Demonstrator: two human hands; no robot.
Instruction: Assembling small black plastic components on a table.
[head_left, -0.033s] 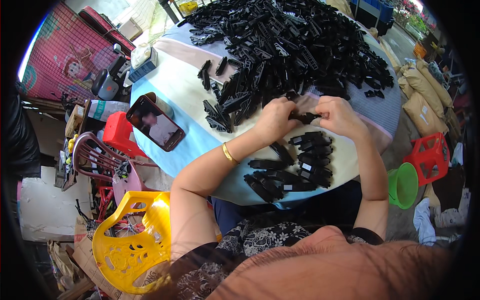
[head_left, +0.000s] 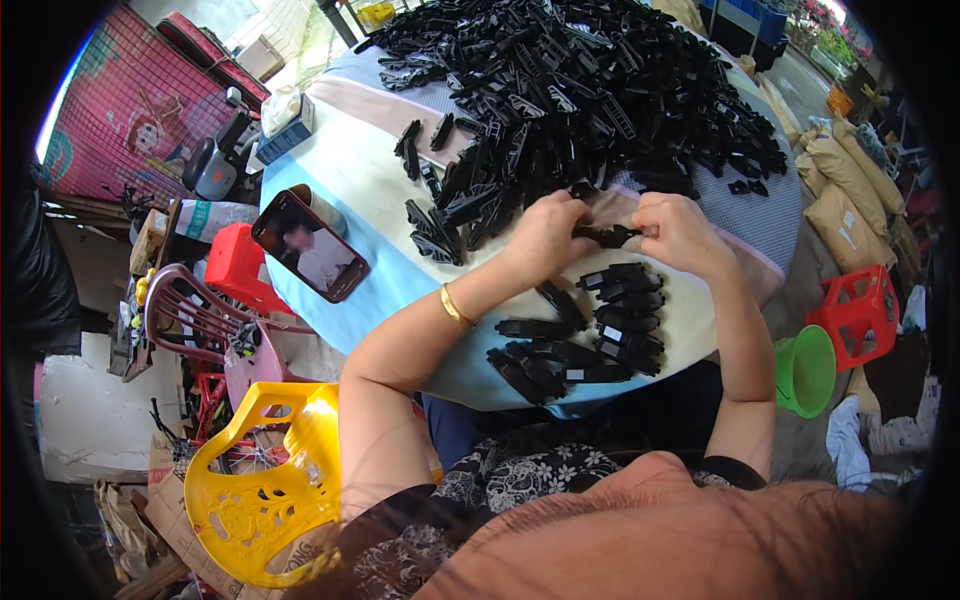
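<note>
Nearest you, your patterned dark top fills the lower edge, and a yellow plastic chair [head_left: 262, 480] stands at your left, off the table. Just ahead, on the round table [head_left: 370, 190] with its pale cloth, a small batch of black plastic clips [head_left: 590, 335] lies in rough rows between your forearms, several with pale labels facing up.

Beyond them, your left hand [head_left: 545, 240], with a gold bangle [head_left: 455, 307] on its wrist, and your right hand [head_left: 680, 232] meet over the cloth. Both have their fingers curled closed on one black plastic part [head_left: 607, 236], which spans the gap between them, each hand pinching an end.

To your left on the table a smartphone [head_left: 310, 246] lies tilted with its screen lit, leaning on a cylindrical cup behind it. Off the table's right edge a green bucket [head_left: 806, 368] and a red stool [head_left: 858, 310] sit on the ground.

Farthest, a big heap of loose black plastic parts [head_left: 600, 90] covers the far half of the table, its near edge just beyond your knuckles.
</note>
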